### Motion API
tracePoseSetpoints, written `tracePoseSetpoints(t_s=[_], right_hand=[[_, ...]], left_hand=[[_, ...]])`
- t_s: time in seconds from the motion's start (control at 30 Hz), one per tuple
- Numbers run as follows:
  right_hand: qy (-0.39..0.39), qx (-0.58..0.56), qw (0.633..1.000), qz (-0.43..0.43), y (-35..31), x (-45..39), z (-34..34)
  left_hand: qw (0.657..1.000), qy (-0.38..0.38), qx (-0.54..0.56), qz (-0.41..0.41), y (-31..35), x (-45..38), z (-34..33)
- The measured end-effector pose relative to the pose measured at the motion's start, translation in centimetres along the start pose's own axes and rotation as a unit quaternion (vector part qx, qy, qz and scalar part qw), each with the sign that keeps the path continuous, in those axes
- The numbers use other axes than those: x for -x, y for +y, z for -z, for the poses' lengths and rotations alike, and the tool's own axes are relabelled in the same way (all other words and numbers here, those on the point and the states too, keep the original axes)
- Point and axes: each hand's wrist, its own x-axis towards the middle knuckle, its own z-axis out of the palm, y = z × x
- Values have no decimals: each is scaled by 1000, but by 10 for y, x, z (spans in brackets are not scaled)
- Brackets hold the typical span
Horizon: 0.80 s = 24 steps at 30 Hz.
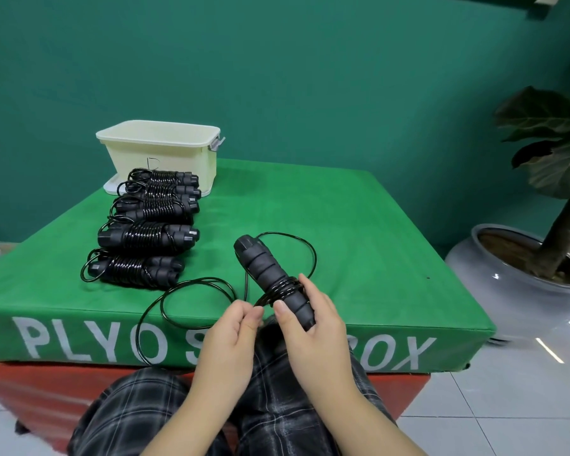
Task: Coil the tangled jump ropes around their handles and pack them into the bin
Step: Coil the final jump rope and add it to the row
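Green plyo box (pixel 359 225): coiled ropes (pixel 145 238) before bin (pixel 165 153); right hand (pixel 313 320) grips handles (pixel 270 278), left hand (pixel 234 327) pinches cord (pixel 191 284).

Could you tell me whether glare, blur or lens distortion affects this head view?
Head view: bright streaks of glare on the floor tiles and grey pot; wide-angle bending curves the green box edges; the coiled ropes and both hands look reasonably sharp.

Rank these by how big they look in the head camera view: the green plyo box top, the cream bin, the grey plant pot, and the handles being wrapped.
1. green plyo box top
2. grey plant pot, partly cut off
3. cream bin, farther away, so close to the pot and unsure
4. handles in the right hand
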Motion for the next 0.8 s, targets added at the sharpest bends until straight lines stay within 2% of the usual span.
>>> tracePoseSetpoints(t_s=[0.1, 0.23, 0.3, 0.43, 0.53, 0.6, 0.67, 0.8], right_hand=[[-13, -36, 999, -3, 1, 0, -1], [-19, -109, 994, -7, 3, 0, -5], [-27, -146, 989, -5, 3, 1, -3], [-34, -241, 970, 0, -4, 3, 1], [-23, -289, 957, -15, -6, 2, 4], [-14, -292, 956, -36, -3, -2, 7], [-3, -287, 957, -39, -1, -6, 7], [64, -146, 987, 35, 5, -8, 3]], left_hand=[[999, 37, -29, 8, -3, -2, 5], [998, 51, -9, 30, -4, -8, 7], [999, 32, 18, 30, -4, -8, 6], [988, -17, 152, 23, 1, -7, 1], [988, -60, 144, -2, -4, -8, 2], [990, -80, 114, -29, -9, -7, 5], [994, -70, 64, -58, -8, -6, 8], [997, -16, 16, -79, -4, -4, 10]])
